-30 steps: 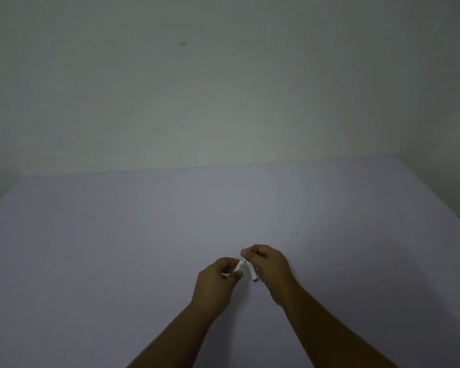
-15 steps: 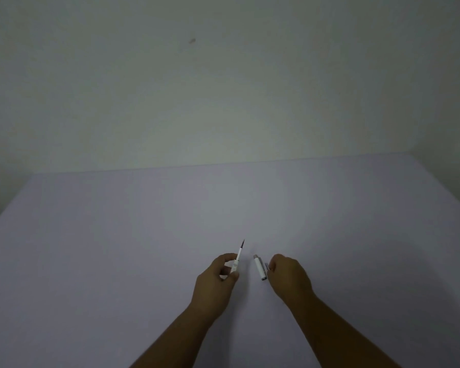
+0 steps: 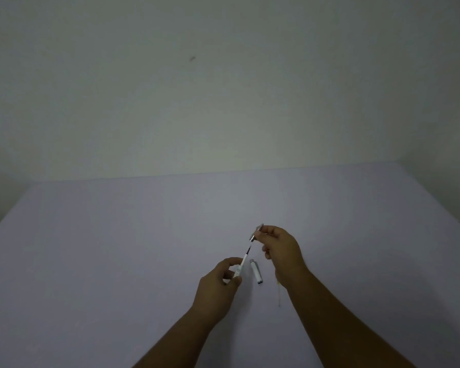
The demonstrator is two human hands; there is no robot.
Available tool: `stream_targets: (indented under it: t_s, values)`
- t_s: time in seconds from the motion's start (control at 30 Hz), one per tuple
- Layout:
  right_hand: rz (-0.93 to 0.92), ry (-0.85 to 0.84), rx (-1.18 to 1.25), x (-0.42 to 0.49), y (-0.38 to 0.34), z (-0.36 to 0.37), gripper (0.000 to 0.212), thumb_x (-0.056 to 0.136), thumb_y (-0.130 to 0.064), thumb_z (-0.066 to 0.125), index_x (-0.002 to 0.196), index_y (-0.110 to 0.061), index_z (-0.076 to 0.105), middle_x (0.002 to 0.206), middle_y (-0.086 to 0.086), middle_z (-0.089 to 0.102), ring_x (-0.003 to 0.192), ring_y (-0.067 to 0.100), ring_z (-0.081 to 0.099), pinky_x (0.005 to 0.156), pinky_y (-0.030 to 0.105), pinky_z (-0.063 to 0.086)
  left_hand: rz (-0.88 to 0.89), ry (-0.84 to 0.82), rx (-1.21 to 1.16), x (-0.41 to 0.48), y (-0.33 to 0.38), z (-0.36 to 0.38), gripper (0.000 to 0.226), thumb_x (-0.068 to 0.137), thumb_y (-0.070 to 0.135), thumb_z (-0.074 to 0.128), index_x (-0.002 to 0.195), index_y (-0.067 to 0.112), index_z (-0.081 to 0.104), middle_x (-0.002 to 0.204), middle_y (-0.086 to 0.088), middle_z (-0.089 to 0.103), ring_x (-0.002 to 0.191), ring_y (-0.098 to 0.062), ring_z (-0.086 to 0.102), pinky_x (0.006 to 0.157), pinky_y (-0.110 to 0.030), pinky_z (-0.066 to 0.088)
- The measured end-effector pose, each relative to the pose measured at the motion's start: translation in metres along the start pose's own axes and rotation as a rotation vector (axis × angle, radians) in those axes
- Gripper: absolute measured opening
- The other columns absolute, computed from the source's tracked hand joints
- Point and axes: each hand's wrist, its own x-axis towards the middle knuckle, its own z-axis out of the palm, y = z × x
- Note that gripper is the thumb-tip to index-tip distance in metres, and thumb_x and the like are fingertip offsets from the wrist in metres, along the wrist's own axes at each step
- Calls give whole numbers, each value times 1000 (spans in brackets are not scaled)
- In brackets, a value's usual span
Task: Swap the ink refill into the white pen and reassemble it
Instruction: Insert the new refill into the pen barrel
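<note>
A person's two bare hands are over a wide, pale purple tabletop point(image 3: 117, 261). Behind it is a plain, pale wall point(image 3: 223, 88) with one small dark mark point(image 3: 192, 58) on it.

The left hand point(image 3: 218, 285) holds the thin white plastic pen body point(image 3: 239, 269). Its fingers point(image 3: 233, 261) are curled and pinched around the lower part of the pen body. The pen body tilts up toward 1 o'clock. Inside it sits the thin dark ink refill point(image 3: 248, 251), and the top end of the refill sticks out of the open end of the pen body.

The right hand point(image 3: 283, 251) is at about 1 o'clock from the left hand, a bit higher and farther away. Its thumb and first fingers point(image 3: 270, 231) are pinched shut on a small silver-grey metal pen tip piece point(image 3: 256, 232). This piece lines up with the refill, and its lower end is just beside the refill's top end. I cannot tell if they touch.

A short white pen cap with a dark end point(image 3: 256, 271) lies flat on the tabletop between the two hands, just to the right of the pen body. No hand touches it.

A thin pale yellowish stick point(image 3: 278, 294) lies on the tabletop at about 5 o'clock from the cap, partly hidden by the right wrist. It is too dim to tell what it is.
</note>
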Motion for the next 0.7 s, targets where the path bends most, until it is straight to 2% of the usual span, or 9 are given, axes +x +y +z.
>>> stream_targets:
  t_s: [0.1, 0.3, 0.47, 0.57, 0.7]
  values:
    - [-10, -1, -17, -3, -2, -1, 5, 78, -17, 69, 83, -18, 70, 85, 6, 70, 63, 13, 50, 62, 27, 43, 12, 0, -2, -4, 3, 0, 28, 92, 21, 55, 115, 36, 58, 90, 3, 63, 83, -15, 59, 63, -16, 45]
    - [-42, -29, -86, -12, 3, -3, 5, 74, -18, 72, 73, -23, 71, 66, -8, 65, 61, 6, 54, 63, 25, 45, 30, 12, 14, -9, 5, 1, 27, 91, 22, 55, 113, 38, 58, 94, 2, 66, 85, -16, 61, 64, -17, 46]
    - [-42, -91, -144, -22, 9, -1, 12, 74, -18, 71, 73, -29, 68, 74, -12, 69, 71, 5, 61, 63, 21, 45, 9, 45, -12, -11, 9, 2, 26, 90, 25, 58, 114, 36, 55, 94, 4, 67, 83, -14, 64, 64, -19, 48]
    - [-32, -166, -145, -28, 11, -1, 17, 78, -19, 68, 76, -36, 70, 81, -17, 70, 79, 1, 63, 66, 20, 45, -10, 83, -14, -11, 11, 2, 17, 89, 23, 60, 105, 27, 61, 93, 6, 66, 83, -14, 64, 64, -21, 47]
    - [-24, -221, -175, -30, 9, -3, 6, 77, -27, 70, 73, -30, 70, 78, -14, 70, 78, 3, 62, 62, 24, 44, 13, 115, -1, -14, 15, 0, 11, 88, 21, 61, 97, 24, 65, 88, 9, 65, 85, -15, 64, 64, -18, 45]
